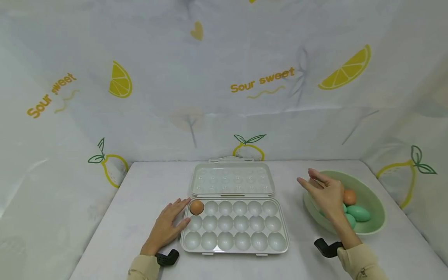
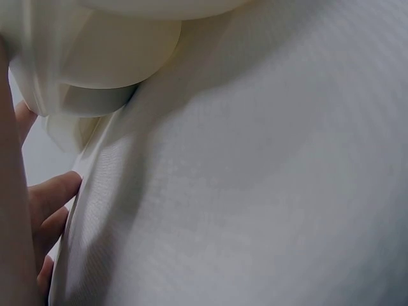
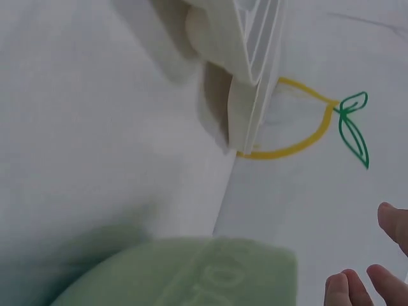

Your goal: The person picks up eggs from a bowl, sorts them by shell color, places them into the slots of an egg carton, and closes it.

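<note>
A white plastic egg tray (image 1: 233,227) lies with its clear lid (image 1: 232,179) folded back behind it. One brown egg (image 1: 196,207) sits in the back-left hollow. My left hand (image 1: 167,225) rests along the tray's left edge, fingers extended and thumb at the rim; in the left wrist view, its fingers (image 2: 57,194) show beside the tray's underside. Over the left rim of the pale green bowl (image 1: 379,217) hovers my right hand (image 1: 327,194), holding nothing, thumb and fingers apart. Inside the bowl are a brown egg (image 1: 349,197) and several green eggs (image 1: 358,213), partly hidden by that hand.
White cloth covers the table (image 1: 133,202). Behind it rises a white sheet (image 1: 210,128) printed with lemons and lettering, which also closes off both sides. A strip of table separates the tray from the bowl. A black wrist mount (image 1: 328,248) sticks out from the right wrist.
</note>
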{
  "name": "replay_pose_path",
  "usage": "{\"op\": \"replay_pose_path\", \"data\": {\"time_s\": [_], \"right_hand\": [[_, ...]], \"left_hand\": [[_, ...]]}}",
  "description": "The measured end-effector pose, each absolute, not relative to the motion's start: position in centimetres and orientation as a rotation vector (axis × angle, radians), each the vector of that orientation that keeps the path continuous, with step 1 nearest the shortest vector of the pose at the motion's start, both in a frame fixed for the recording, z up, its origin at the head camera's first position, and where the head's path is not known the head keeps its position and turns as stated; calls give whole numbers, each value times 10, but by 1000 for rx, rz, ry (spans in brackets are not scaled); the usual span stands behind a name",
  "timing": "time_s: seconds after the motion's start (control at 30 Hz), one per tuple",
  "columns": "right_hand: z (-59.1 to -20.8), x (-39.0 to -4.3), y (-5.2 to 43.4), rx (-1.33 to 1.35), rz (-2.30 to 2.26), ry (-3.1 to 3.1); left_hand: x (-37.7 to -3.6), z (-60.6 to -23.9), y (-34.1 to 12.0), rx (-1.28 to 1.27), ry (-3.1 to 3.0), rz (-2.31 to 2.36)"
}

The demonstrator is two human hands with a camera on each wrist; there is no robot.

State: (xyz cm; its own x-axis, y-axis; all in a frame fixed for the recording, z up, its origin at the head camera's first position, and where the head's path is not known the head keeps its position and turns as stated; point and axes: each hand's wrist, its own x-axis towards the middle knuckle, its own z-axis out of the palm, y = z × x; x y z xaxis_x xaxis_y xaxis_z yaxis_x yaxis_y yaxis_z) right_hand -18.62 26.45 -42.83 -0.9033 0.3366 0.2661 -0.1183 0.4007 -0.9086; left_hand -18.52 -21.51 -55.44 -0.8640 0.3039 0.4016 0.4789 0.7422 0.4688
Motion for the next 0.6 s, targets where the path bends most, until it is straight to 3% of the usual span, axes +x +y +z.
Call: {"op": "replay_pose_path", "data": {"time_s": [0.6], "right_hand": [[-455, -193, 321, -341, 1237, -2473]], "left_hand": [[-187, -555, -215, -618, -2647, -836]]}}
